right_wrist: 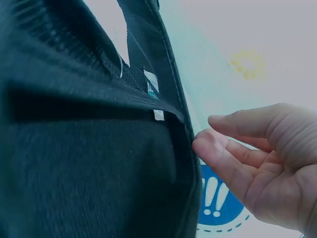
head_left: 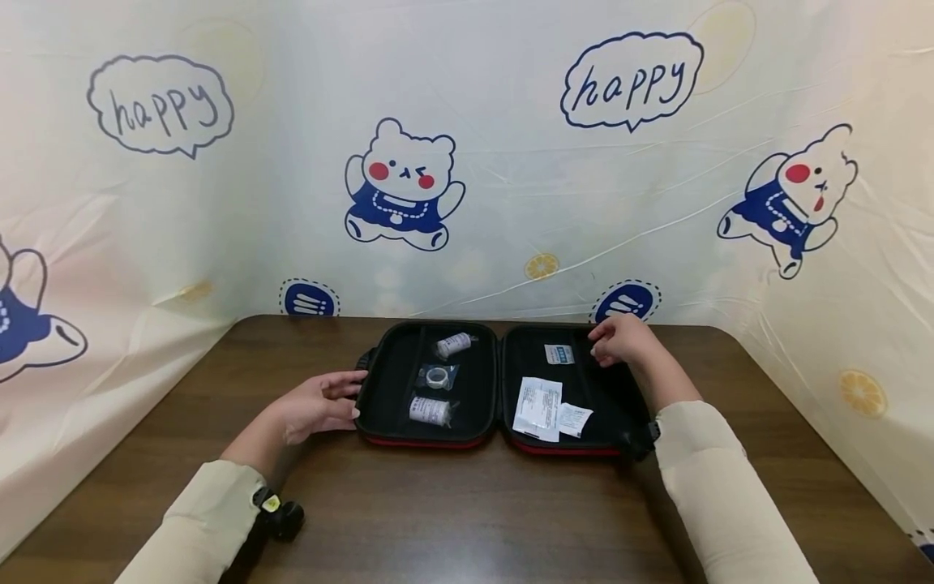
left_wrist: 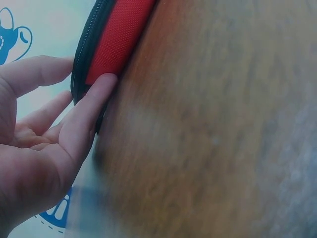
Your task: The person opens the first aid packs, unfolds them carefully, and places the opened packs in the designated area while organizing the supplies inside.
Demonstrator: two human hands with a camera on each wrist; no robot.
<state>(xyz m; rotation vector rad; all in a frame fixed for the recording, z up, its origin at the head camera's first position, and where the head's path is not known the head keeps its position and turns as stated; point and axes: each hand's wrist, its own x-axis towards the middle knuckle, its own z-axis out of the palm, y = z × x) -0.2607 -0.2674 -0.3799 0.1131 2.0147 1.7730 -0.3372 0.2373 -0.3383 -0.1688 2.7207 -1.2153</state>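
A black case with red sides (head_left: 427,442) lies unfolded on the table. Two wrapped white rolls (head_left: 430,410) and a bagged roll of tape (head_left: 437,376) sit in its left half. The right half holds a large white packet (head_left: 538,408), a smaller white packet (head_left: 573,419) and a small blue-and-white packet (head_left: 559,354). My left hand (head_left: 321,405) touches the left edge; in the left wrist view its thumb (left_wrist: 96,94) rests on the red side. Near the far right rim is my right hand (head_left: 620,341), with its fingertips by the rim (right_wrist: 190,144) and nothing between them.
The brown wooden table (head_left: 467,511) extends in front of the case and to both sides. Behind it hangs a pale printed cloth (head_left: 503,203). A black strap or handle (head_left: 365,359) shows at the case's left edge.
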